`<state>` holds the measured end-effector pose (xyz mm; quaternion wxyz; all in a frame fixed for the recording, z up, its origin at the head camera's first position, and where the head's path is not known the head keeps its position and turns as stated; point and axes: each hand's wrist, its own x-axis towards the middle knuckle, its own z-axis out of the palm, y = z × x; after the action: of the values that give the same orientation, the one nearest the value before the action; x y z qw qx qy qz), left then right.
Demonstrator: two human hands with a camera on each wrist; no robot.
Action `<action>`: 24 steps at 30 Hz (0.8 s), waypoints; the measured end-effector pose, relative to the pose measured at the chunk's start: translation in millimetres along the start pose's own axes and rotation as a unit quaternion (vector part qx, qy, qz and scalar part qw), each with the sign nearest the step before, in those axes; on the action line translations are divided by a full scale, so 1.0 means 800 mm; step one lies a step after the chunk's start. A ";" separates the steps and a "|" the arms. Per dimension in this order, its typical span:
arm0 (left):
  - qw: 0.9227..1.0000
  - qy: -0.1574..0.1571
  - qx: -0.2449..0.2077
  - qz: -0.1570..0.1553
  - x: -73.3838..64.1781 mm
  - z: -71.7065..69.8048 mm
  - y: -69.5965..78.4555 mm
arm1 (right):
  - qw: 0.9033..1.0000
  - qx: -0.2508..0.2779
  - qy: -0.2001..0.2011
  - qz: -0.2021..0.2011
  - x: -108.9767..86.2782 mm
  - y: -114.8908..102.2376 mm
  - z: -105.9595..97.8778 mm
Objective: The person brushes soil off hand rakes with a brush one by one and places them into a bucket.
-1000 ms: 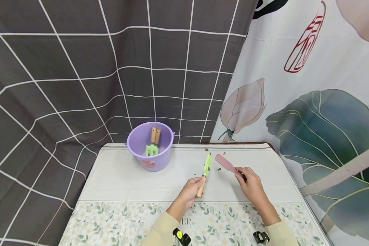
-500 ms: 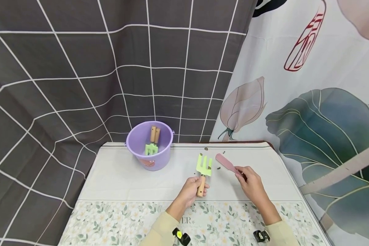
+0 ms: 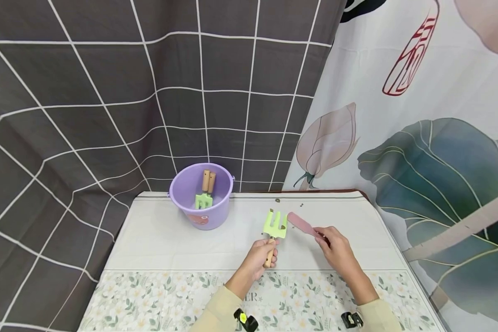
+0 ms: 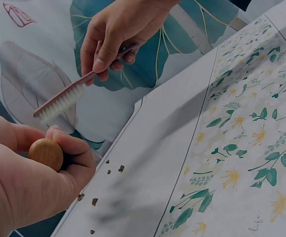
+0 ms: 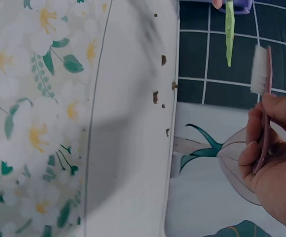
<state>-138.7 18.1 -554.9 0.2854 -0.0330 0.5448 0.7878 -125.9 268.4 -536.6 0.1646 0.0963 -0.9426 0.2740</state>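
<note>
In the head view my left hand (image 3: pixel 258 259) grips the wooden handle of a light green garden hand fork (image 3: pixel 275 233), its tines pointing away from me above the table. The handle's round end (image 4: pixel 45 154) pokes out of the fist in the left wrist view. My right hand (image 3: pixel 337 246) holds a pink brush (image 3: pixel 300 223) by its handle, fingers and thumb pinching it. White bristles (image 4: pixel 61 104) line the brush's underside. Its head reaches close beside the fork's right tine in the head view. Brown bits (image 4: pixel 121 168) are scattered on the white tabletop below.
At the table's back left stands a purple bucket (image 3: pixel 176 197) with two wooden-handled green tools (image 3: pixel 204 201) inside. The white tabletop (image 3: pixel 157 249) has a floral band (image 3: pixel 149 299) along its near side. A dark grid curtain (image 3: pixel 120 115) and a printed cloth (image 3: pixel 369 83) hang behind.
The garden fork has turned from nearly edge-on to showing its tines broadly, then shifted slightly left. The brush has moved left and a little down towards the fork.
</note>
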 end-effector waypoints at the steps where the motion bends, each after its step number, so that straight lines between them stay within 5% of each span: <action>1: 1.000 0.001 0.003 0.000 0.001 0.001 0.000 | 1.000 -0.002 -0.007 -0.004 0.000 -0.001 -0.001; 16: 1.000 0.000 0.010 0.016 0.002 0.010 -0.001 | 0.995 -0.004 -0.077 -0.061 0.014 -0.023 0.002; 24: 1.000 -0.001 0.002 0.016 0.001 0.014 0.000 | 0.995 -0.043 -0.054 -0.073 0.025 -0.027 0.007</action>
<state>-136.3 28.1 -550.2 0.2734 -0.0225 0.5468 0.7911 -140.1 245.6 -523.1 0.1369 0.1728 -0.9515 0.2147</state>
